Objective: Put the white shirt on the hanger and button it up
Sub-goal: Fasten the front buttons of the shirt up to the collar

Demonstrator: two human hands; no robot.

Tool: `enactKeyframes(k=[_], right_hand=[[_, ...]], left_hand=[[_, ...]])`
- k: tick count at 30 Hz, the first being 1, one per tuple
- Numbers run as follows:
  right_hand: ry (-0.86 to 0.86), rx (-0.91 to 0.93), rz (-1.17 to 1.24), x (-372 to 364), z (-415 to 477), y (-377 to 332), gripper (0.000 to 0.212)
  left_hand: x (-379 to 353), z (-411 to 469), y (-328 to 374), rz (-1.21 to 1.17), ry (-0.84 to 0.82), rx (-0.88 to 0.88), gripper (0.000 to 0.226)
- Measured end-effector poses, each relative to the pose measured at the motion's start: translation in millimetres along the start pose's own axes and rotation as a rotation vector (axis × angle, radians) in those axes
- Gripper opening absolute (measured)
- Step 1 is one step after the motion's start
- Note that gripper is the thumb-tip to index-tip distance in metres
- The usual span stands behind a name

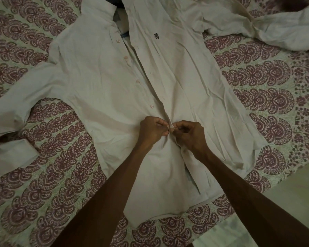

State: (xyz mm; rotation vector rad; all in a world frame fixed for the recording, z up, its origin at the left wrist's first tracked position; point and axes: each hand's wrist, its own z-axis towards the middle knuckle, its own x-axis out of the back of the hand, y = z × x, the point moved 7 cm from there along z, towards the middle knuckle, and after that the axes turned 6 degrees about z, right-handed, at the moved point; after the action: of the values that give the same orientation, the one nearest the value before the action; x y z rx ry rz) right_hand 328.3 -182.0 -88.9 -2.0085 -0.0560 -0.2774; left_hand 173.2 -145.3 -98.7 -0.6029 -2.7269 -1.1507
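Observation:
The white shirt (100,82) lies face up and spread flat on a patterned bedspread, collar at the top, sleeves out to both sides. Its front stands open above my hands, with several pink buttons (137,81) showing on the left placket. A small dark logo (156,36) sits on the right chest. My left hand (152,131) pinches the left placket and my right hand (188,133) pinches the right placket; the fingertips meet at the shirt's middle. A sliver of blue hanger (123,34) shows inside the open neck; the rest is hidden.
The bedspread (268,97) with maroon paisley print covers the bed. The bed's edge and pale floor (292,189) show at the lower right. The right sleeve (268,27) is bunched at the top right, the left cuff (11,154) folded at the left.

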Motion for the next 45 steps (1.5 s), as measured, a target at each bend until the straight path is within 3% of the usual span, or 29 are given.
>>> enactKeyframes(k=[6, 9, 13, 18, 21, 24, 33, 36, 40, 43, 45], right_hand=[[-0.022, 0.044, 0.039, -1, -3, 4, 0.010], [-0.067, 0.123, -0.022, 1, 0, 0, 0.013], [-0.071, 0.180, -0.085, 0, 3, -2, 0.011], [0.036, 0.149, -0.117, -7, 3, 4, 0.010], [0.070, 0.142, -0.111, -9, 1, 5, 0.010], [0.062, 0.112, -0.101, -9, 2, 8, 0.010], [0.034, 0.081, -0.098, -8, 1, 7, 0.012], [0.022, -0.007, -0.030, -6, -3, 5, 0.008], [-0.086, -0.310, 0.292, -9, -5, 6, 0.009], [-0.207, -0.510, 0.343, -9, 1, 9, 0.018], [-0.272, -0.673, 0.304, -9, 6, 11, 0.012]], left_hand=[[-1, 6, -5, -0.026, -0.055, 0.043, 0.015], [1, 7, -8, -0.056, -0.081, 0.069, 0.004], [0, 3, -4, -0.177, -0.164, 0.065, 0.030], [0, 6, -12, -0.143, 0.003, 0.115, 0.029], [-1, 5, -16, -0.100, 0.073, 0.045, 0.012], [-2, 3, -20, -0.039, 0.147, -0.018, 0.012], [-2, 1, -20, -0.118, 0.182, -0.007, 0.010], [-1, 1, -21, -0.151, 0.173, 0.000, 0.021], [2, -2, -21, -0.194, 0.130, -0.100, 0.033], [4, -5, -14, -0.081, 0.072, -0.253, 0.041], [5, -8, -6, 0.055, 0.042, -0.351, 0.043]])
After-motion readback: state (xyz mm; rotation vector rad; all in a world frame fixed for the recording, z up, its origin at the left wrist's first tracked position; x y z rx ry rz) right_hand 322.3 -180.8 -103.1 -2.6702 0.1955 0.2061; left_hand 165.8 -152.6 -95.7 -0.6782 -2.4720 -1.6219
